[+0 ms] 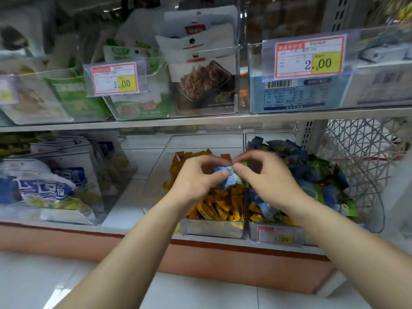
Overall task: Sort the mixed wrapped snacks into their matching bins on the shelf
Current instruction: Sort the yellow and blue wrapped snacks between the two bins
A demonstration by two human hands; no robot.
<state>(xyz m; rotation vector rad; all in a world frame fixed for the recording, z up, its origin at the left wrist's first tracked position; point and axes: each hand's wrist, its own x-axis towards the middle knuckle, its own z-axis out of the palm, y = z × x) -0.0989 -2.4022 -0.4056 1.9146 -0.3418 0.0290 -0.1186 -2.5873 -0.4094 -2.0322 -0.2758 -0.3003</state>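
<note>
At frame centre, my left hand point(196, 177) and right hand point(265, 172) pinch a blue-green snack packet point(230, 178) between thumbs and curled fingers above the orange-snack bin point(214, 228).

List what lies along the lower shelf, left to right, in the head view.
White-and-blue bags → orange wrapped snacks → blue and green wrapped snacks → white wire basket.

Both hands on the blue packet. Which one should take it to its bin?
Right, likely. The right hand, pinching the blue packet, is over the blue-snack bin; the left hand is over the orange-snack bin.
</note>
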